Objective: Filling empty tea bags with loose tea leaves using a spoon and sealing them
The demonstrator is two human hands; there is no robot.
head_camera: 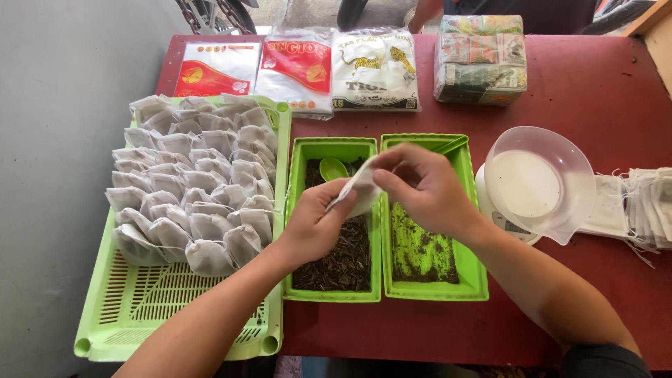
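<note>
White filter paper makes up the small tea bag pinched between both hands above the two green tubs. The left hand has its grip closed on the bag's lower edge, thumb and fingers clamped around it; the right hand closes its grip on the upper edge from the other side. Directly below, the left green tub holds dark loose tea leaves and a green scoop. Touching it on the right, the second green tub carries only a thin layer of leaves, its floor showing through. To the left sits a green slatted tray stacked with rows of filled tea bags. On the right, a clear plastic bowl rests on a small white scale, with a pile of flat empty bags beside it. Along the far edge of the red desk lie sealed plastic packets and a bundle of wrapped packs.
</note>
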